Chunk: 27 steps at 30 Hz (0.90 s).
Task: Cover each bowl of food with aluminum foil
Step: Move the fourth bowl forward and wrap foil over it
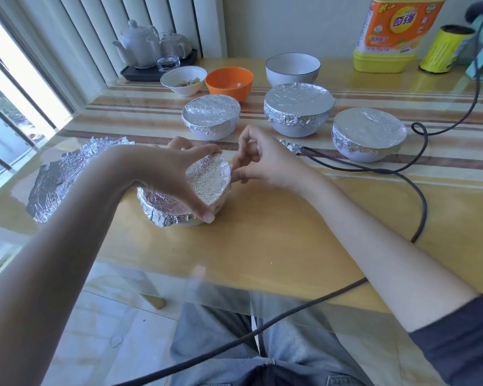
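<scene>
Head view: our left hand (179,174) curls over the foil-covered bowl (184,199) on the table (276,232), thumb and fingers pressing its foil rim, while our right hand (262,162), just right of that bowl, pinches the foil edge. Three covered bowls (299,112) stand behind it, a loose foil sheet (67,176) to its left.

Left hand (179,174) grips the foil-covered bowl (204,188) on the desk (276,232); right hand (260,165) seemingly pinches its foil edge.
</scene>
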Tool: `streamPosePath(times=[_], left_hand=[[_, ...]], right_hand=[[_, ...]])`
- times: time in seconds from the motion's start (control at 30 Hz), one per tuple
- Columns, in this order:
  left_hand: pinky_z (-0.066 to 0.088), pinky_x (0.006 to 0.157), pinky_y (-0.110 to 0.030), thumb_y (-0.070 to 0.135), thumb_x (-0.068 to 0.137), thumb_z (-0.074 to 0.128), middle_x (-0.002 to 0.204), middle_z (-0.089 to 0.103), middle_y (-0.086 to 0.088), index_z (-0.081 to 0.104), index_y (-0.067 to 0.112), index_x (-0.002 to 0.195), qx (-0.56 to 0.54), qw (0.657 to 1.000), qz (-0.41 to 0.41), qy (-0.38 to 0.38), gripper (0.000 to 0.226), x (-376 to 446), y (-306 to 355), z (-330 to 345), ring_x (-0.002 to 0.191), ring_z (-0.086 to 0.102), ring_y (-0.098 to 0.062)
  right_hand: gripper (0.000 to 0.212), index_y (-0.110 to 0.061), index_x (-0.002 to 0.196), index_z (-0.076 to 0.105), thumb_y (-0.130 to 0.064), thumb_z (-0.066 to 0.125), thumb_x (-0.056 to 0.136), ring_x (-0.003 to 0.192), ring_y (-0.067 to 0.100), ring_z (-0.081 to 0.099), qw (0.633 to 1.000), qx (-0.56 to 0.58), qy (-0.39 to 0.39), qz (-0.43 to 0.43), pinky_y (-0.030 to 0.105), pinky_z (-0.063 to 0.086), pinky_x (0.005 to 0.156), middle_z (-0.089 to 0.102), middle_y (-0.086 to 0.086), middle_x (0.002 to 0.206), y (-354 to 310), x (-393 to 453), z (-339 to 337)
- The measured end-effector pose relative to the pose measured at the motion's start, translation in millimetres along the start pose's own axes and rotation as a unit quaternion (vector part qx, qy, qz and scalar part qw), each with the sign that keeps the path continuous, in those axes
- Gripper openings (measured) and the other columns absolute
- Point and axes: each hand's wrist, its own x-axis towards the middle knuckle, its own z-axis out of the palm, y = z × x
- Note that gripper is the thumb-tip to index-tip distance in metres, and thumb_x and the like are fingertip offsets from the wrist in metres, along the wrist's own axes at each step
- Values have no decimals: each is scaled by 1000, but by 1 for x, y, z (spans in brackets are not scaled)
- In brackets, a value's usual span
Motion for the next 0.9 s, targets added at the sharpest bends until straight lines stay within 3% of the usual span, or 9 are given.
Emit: streamPosePath(times=[0.13, 0.27, 0.37, 0.5, 0.7, 0.8, 0.83, 0.9], left_hand=[[30, 110, -43, 77, 13, 70, 152, 3, 22, 1, 65, 141, 1, 1000, 2, 0, 146, 1, 0, 0, 144, 21, -25], [26, 111, -43, 76, 13, 73, 151, 6, 24, 6, 66, 140, -10, 1000, 20, 7, 143, 2, -4, 0, 144, 20, -21], [24, 115, -43, 80, 11, 74, 142, 9, 35, 8, 76, 130, 10, 998, 56, -4, 136, 0, -11, -2, 141, 18, -14], [24, 116, -47, 84, 7, 73, 139, 5, 38, -2, 83, 118, 59, 995, 68, -38, 134, -2, -10, -6, 141, 13, -13], [6, 120, -42, 89, 6, 67, 149, -20, 35, -31, 77, 117, 69, 993, 87, -48, 149, -7, -6, -12, 146, -9, -4], [-1, 119, -55, 98, 14, 58, 150, -32, 27, -23, 78, 123, 82, 993, 84, -28, 137, -8, -1, -12, 143, -26, -12], [1, 118, -56, 96, 16, 60, 152, -29, 28, -16, 77, 127, 91, 992, 82, -23, 136, -7, 1, -9, 144, -25, -14], [12, 118, -52, 82, 22, 73, 148, -5, 35, -1, 74, 129, 88, 992, 86, -17, 130, -3, 5, -1, 147, -8, -14]], right_hand=[[29, -9, 83, 61, 11, 77, 69, 69, 12, 66, 1000, 0, -12, 3, 24, 55, 68, 69, 15, 80, -1, 5, -2], [20, -4, 91, 66, 1, 77, 75, 77, 19, 67, 995, 51, 69, 55, 29, 59, 73, 71, 17, 86, 9, -14, 7], [34, -6, 112, 66, 0, 73, 79, 92, 14, 67, 990, 46, 123, 50, 22, 54, 87, 69, 9, 107, 13, -32, 17], [52, -5, 128, 57, 5, 72, 79, 113, 11, 61, 991, 105, 83, 16, 26, 48, 99, 63, 3, 122, 14, -40, 32], [40, 0, 114, 65, 7, 74, 75, 93, 13, 68, 990, 114, 82, 6, 22, 53, 89, 70, 11, 105, 13, -37, 28], [34, -2, 108, 68, 6, 74, 76, 91, 15, 69, 992, 104, 74, -1, 25, 54, 88, 71, 8, 102, 14, -34, 26], [32, -2, 107, 68, 5, 74, 76, 91, 17, 69, 992, 99, 74, -2, 26, 54, 88, 72, 9, 101, 15, -34, 26], [30, -1, 103, 70, 6, 75, 74, 89, 15, 70, 992, 98, 81, -5, 27, 54, 88, 73, 8, 96, 17, -33, 26]])
